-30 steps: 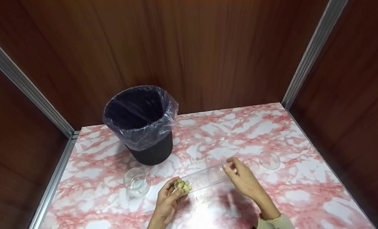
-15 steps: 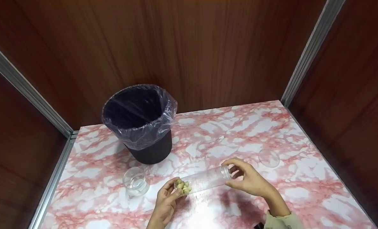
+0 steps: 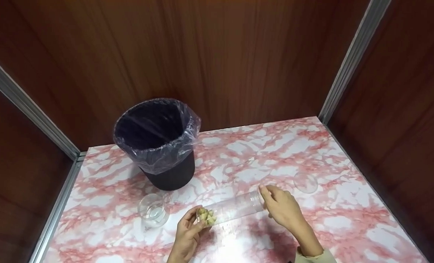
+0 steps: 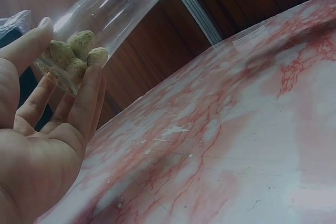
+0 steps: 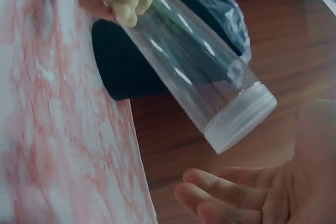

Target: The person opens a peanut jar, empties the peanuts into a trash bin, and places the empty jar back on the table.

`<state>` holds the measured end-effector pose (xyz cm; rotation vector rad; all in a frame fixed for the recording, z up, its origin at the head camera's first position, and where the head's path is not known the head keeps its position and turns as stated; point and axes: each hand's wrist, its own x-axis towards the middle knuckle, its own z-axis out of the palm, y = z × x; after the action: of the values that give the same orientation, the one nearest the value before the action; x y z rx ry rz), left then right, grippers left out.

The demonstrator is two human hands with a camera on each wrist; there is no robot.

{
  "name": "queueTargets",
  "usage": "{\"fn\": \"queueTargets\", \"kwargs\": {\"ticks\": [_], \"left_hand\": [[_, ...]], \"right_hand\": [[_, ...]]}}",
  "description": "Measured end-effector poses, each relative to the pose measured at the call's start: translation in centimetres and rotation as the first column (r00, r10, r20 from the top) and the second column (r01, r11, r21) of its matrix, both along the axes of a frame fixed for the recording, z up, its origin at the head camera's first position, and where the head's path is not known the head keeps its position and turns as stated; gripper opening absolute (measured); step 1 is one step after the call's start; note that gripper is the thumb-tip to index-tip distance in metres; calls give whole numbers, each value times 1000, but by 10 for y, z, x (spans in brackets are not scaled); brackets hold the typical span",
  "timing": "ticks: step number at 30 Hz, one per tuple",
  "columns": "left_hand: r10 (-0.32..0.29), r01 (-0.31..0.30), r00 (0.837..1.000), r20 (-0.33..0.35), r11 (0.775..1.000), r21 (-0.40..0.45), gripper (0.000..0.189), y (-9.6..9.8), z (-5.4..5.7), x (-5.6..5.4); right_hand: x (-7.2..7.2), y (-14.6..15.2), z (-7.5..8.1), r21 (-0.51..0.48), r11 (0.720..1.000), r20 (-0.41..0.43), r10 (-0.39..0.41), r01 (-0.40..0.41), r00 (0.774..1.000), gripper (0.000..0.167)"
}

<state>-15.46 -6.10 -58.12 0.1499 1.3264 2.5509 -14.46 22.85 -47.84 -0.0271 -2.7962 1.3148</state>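
Head view: peanut jar in L hand, R hand by the lid, nr the bin

Clear cylindrical jar (image 3: pixel 235 209) is off the tabletop (image 3: pixel 348 204), on the near side of the bin (image 3: pixel 171 179) & to its right. It lies almost sideways, bottom end twd bin's side, lidded end farther R of bin. Some shelled-looking peanuts (image 3: pixel 207 217), prob. unshucked, sit bunched at the bottom end; rest of the tube is see-through.

Hands are apart, one at each end of jar. L hand (image 3: pixel 187 233), in front of bin & a bit R of it, grips the bottom end btw thumb & fingers, right by the peanuts. R hand (image 3: pixel 284 209), farther R of bin, is just beside the lid (image 5: pixel 241 119); R wrist cam shows its fingers extended w/ a gap to the lid, so not clamped on anything. Pale sleeve (image 3: pixel 315 256) on R arm.

Bin is black, w/ a thin see-thru liner (image 3: pixel 158 160) folded over its rim. Clear round container (image 3: pixel 154 211) stands in front of bin, slightly L. Clear round disc (image 3: pixel 306 183) lies flat well R of bin, past R hand. Tabletop has red/white marbled pattern. Wood-look back panel (image 3: pixel 238 73) is behind bin; metal strip (image 3: pixel 352 62) runs up the corner far R of bin.
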Motion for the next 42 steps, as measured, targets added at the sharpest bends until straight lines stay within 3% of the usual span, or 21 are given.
{"fn": "queueTargets", "kwargs": {"ticks": [3,7,10,14,16,18,23,26,30,35,38,40,42], "left_hand": [[-1,1,1000,-11,1000,0,53,0,0,-1],[-2,2,1000,-8,1000,23,52,-2,2,-1],[-11,12,1000,-11,999,30,50,-3,2,-1],[-22,22,1000,-8,999,25,51,-4,2,0],[-23,23,1000,-4,999,24,52,-5,1,1],[-22,22,1000,2,1000,19,56,-5,-1,2],[-18,17,1000,17,1000,17,61,-6,-3,5],[-11,10,1000,16,1000,21,61,-7,-4,6],[6,-6,1000,9,1000,14,59,-9,-6,8],[21,-21,1000,2,1000,14,55,-12,-9,12],[29,-29,999,-16,1000,5,54,-13,-11,13],[34,-35,999,-28,999,-3,53,-14,-12,14],[36,-36,999,-40,999,-4,51,-14,-14,15]], "right_hand": [[-1,1,0,-45,996,59,75,-72,995,54],[-2,7,-2,-140,965,28,229,-223,973,39],[-1,14,-5,-252,906,-48,339,-339,940,32],[0,21,-8,-384,811,-123,429,-442,895,47],[1,21,-10,-432,780,-125,445,-452,887,56],[2,20,-10,-448,791,-89,424,-417,901,59],[5,11,-9,-284,933,22,235,-220,972,47],[4,7,-10,-205,965,51,179,-165,983,50],[5,6,-14,-286,936,34,224,-205,974,43],[9,7,-25,-441,842,-76,309,-310,948,45],[11,8,-30,-478,801,-131,342,-361,931,49],[13,8,-32,-516,779,-141,332,-355,933,51],[15,10,-33,-562,771,-119,284,-300,951,52]]}}
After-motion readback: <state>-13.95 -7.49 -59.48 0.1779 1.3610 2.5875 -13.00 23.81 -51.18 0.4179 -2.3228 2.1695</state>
